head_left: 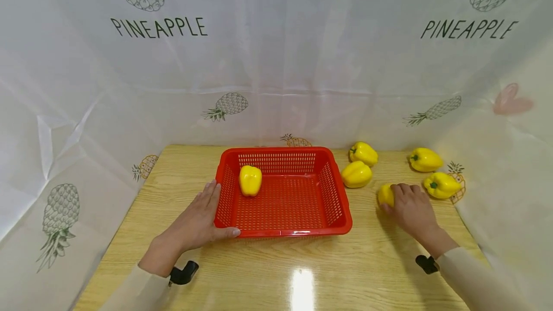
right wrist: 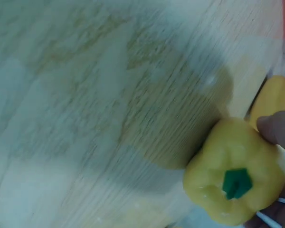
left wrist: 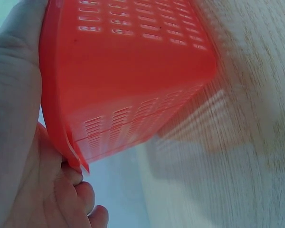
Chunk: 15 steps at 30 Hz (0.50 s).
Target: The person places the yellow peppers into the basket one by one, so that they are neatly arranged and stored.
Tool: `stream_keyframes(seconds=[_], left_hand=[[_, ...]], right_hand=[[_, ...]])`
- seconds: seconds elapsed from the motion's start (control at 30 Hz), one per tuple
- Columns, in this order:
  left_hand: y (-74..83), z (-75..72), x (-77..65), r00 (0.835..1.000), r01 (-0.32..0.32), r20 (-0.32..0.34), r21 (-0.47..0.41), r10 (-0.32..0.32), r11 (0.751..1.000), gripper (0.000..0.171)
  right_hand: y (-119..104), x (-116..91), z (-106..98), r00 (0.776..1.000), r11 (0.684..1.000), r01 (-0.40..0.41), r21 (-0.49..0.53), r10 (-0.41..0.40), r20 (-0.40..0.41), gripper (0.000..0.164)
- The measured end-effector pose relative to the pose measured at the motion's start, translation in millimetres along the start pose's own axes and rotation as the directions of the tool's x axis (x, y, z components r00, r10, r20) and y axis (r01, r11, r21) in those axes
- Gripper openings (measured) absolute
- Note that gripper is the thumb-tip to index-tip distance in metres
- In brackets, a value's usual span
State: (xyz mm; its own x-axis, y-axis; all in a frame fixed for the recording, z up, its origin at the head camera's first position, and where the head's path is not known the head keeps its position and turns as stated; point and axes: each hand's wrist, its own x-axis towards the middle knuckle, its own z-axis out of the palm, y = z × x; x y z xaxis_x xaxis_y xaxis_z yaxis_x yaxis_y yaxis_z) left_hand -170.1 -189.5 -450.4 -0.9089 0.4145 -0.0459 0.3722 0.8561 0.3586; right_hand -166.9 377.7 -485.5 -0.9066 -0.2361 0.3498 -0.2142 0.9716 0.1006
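Note:
A red perforated plastic basket stands on the wooden table, with one yellow bell pepper inside at its left. My left hand rests on the basket's near left corner, fingers along the left rim and thumb on the front rim; the left wrist view shows that hand against the rim. To the right of the basket, my right hand grips another yellow bell pepper, partly hidden by the fingers. In the right wrist view, this pepper shows its green stem and a thumb presses its side.
Two yellow peppers, one behind and one in front, lie beside the basket's right wall. Two more, a far one and a nearer one, lie at the table's right edge. A pineapple-printed sheet surrounds the table.

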Motion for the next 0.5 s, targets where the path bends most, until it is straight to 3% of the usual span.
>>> stream_keyframes(seconds=[0.3,0.5], left_hand=[[-1.7,0.8,1.0,1.000,0.002,0.009,-0.001,-0.002,1.000,0.138],[-0.5,-0.5,1.2,1.000,0.005,0.017,-0.005,-0.005,1.000,0.138]], right_hand=[[17.0,-12.6,-6.4,0.983,0.981,0.180,0.074,-0.177,-0.046,0.036],[26.8,-18.5,-6.6,0.987,0.983,0.162,0.091,-0.162,-0.013,0.045]])
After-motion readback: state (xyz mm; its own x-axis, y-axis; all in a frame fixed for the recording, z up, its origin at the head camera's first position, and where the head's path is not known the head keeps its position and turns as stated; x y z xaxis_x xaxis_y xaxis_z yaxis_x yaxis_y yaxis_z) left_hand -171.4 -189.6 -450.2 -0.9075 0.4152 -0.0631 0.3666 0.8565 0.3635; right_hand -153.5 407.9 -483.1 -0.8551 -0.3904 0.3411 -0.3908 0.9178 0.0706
